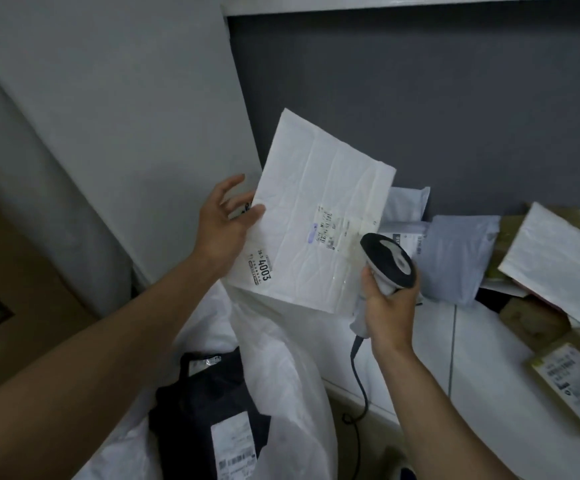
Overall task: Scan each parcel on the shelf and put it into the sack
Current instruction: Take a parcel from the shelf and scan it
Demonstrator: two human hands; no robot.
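Open sack (281, 358) between cardboard box (11, 289) and parcels (541, 258)

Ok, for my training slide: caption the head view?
Left hand holds a white parcel above the sack; right hand grips the scanner beside its label.

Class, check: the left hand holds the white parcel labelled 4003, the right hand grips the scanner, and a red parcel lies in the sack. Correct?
One slip: in the head view the sack holds a black parcel, not a red one. The left hand holds the white parcel and the right hand grips the scanner.
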